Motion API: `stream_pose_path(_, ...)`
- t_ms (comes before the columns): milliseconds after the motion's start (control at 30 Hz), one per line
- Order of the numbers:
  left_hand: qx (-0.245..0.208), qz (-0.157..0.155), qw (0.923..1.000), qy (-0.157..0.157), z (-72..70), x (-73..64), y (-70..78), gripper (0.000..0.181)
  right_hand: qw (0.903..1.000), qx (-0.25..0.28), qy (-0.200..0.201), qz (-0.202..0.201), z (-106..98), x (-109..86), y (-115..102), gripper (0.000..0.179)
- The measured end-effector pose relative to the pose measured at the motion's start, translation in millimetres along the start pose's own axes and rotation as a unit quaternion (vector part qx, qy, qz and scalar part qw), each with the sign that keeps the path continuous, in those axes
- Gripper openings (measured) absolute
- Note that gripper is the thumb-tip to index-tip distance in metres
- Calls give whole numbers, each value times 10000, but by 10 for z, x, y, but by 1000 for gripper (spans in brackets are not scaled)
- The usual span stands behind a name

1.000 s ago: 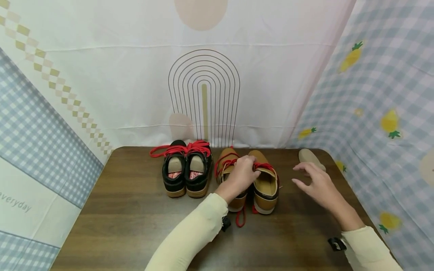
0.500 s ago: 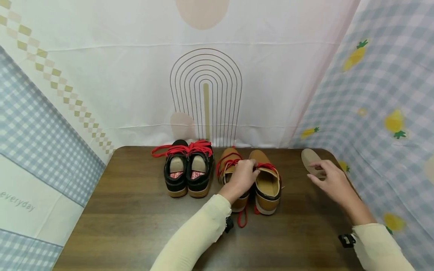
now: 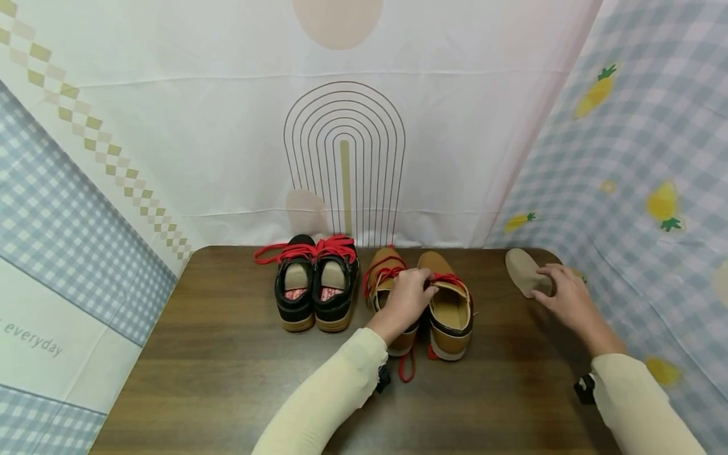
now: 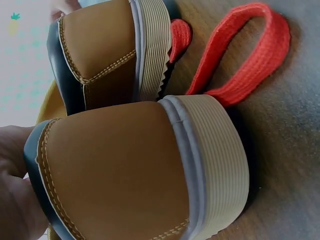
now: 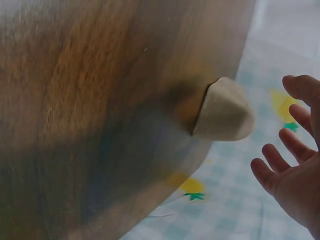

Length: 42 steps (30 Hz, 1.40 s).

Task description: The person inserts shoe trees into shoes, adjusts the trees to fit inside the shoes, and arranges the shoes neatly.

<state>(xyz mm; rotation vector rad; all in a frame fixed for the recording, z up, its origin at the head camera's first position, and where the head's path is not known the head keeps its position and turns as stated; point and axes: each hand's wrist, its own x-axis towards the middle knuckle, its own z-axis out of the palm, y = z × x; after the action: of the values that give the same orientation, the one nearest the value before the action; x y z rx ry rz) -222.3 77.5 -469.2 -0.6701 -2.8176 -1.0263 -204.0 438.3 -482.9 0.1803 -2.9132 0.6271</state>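
Observation:
Two tan lace-up shoes stand side by side, a left one (image 3: pixel 402 343) and a right one (image 3: pixel 451 342), with red laces. My left hand (image 3: pixel 405 298) rests over the left shoe's opening, its fingers curled at the collars where the shoes meet. What exactly it pinches is hidden in the head view. In the left wrist view, the near tan heel (image 4: pixel 115 165) hides much of this hand. Toward the back right corner lies a beige oval pad (image 3: pixel 521 270), like an insole. My right hand (image 3: pixel 571 302) is at its right edge, thumb and fingers apart; the right wrist view shows the fingers (image 5: pixel 275 157) spread.
Left of the tan pair stand two black shoes (image 3: pixel 292 309) with red laces and beige pads inside. A red lace loop (image 3: pixel 406 370) lies behind the tan heels. The wooden table (image 3: pixel 227 379) ends at the back against a white cloth (image 3: pixel 227 145).
My right hand has moved right and a little away from me to the beige pad. The left hand stays at the tan shoes. The shoes keep their places.

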Motion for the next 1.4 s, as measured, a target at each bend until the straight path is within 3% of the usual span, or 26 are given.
stream_pose_path(233,-11,104,9998,161,13,2,-30,12,9977,80,-509,441,32,112,146,59)
stream_pose_path(367,23,169,9995,252,29,-5,-46,10,9970,34,-576,522,56,158,220,57)
stream_pose_path(633,30,145,9996,233,26,-7,-24,14,9968,99,-417,674,146,188,302,56)
stream_pose_path(967,298,161,9994,87,12,15,81,10,9965,406,174,711,308,154,327,45)
stream_pose_path(1200,75,105,9999,75,15,24,61,10,9947,422,119,935,365,171,341,43)
stream_pose_path(1400,18,39,10000,4,18,42,38,9,9952,433,244,842,357,160,324,43)
